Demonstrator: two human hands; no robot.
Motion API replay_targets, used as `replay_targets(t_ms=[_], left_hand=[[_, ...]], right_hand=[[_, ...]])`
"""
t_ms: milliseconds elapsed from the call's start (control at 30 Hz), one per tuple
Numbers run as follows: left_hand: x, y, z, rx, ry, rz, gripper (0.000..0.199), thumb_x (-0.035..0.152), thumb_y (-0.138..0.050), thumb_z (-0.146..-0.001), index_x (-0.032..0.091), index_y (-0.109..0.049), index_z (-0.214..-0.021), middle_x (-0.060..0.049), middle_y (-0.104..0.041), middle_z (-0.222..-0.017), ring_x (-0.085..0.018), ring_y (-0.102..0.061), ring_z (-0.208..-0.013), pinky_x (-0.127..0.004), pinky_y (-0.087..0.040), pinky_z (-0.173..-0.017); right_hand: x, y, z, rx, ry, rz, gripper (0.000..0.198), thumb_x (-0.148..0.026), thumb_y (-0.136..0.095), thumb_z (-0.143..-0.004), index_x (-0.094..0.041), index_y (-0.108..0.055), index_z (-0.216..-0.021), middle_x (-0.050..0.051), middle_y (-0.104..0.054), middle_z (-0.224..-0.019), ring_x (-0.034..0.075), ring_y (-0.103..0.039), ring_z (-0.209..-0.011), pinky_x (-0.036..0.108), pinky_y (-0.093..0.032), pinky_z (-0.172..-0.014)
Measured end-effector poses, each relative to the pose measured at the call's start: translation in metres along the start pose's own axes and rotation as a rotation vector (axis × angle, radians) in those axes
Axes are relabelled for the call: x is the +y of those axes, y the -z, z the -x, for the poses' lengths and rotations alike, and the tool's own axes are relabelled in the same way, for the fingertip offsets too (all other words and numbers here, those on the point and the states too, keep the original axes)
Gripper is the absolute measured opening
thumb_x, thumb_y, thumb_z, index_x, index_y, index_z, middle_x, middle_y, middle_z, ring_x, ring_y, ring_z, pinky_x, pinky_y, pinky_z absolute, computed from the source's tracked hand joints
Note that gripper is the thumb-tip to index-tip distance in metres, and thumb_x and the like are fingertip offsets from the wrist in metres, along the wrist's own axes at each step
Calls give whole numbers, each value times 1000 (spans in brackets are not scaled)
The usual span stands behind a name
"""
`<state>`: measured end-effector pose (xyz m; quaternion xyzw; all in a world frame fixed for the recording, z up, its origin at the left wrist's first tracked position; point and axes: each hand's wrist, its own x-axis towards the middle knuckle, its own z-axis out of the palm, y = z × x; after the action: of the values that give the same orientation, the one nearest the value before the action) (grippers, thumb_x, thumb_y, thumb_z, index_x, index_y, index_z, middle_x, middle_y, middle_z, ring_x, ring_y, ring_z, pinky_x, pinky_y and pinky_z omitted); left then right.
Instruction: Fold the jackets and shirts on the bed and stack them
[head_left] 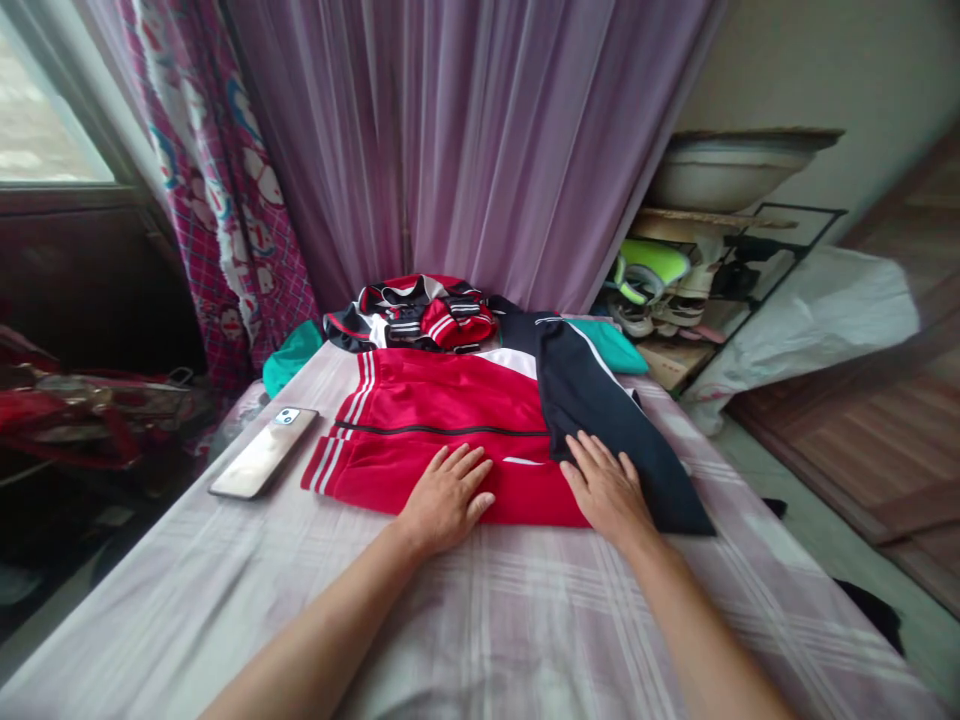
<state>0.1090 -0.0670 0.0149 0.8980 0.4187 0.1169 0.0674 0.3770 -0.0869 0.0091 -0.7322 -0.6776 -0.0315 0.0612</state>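
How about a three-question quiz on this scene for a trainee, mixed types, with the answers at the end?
1. Multiple choice: what lies beside the red and dark jacket, on the person's left? a) a pair of scissors b) a phone c) a mug
2. True or false: the left hand is closed around a hanger.
3. Fill in: the zipper across the jacket's red body is ____ in colour.

Key:
1. b
2. False; it lies open, palm down, on the red cloth.
3. black
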Motion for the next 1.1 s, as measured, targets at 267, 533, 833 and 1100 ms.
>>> replay_targets(t_ms=[267,533,833,1100], left_hand=[[-73,27,39,42,309,-198,53,50,-35,-100,27,-48,-146,-7,-45,-154,-28,-34,-146,-55,-20,-121],[-88,30,46,-16,369,-255,58,54,-37,-98,25,-46,-147,-9,-46,-153,-30,-37,-144,-58,-21,-118],[-94,31,48,-24,359,-238,60,57,-37,-96,28,-46,-147,-6,-49,-152,-27,-39,-143,-47,-30,-115],[-86,32,48,-13,381,-269,60,56,-36,-96,26,-46,-147,-7,-47,-154,-28,-38,-143,-48,-28,-115]], right_hand=[[0,-22,6,-67,-70,79,60,-46,-31,-99,-18,-40,-151,11,-37,-159,27,-34,-145,54,-29,-115],[-1,-16,9,52,-92,10,57,-42,-28,-100,-17,-45,-148,11,-43,-155,25,-39,-142,51,-28,-115],[20,-10,10,-66,-256,39,60,-47,-29,-99,-17,-47,-148,14,-39,-157,28,-37,-142,54,-27,-114],[19,-11,12,172,-193,-29,55,-41,-32,-99,-13,-56,-139,18,-51,-148,30,-45,-135,55,-28,-112]])
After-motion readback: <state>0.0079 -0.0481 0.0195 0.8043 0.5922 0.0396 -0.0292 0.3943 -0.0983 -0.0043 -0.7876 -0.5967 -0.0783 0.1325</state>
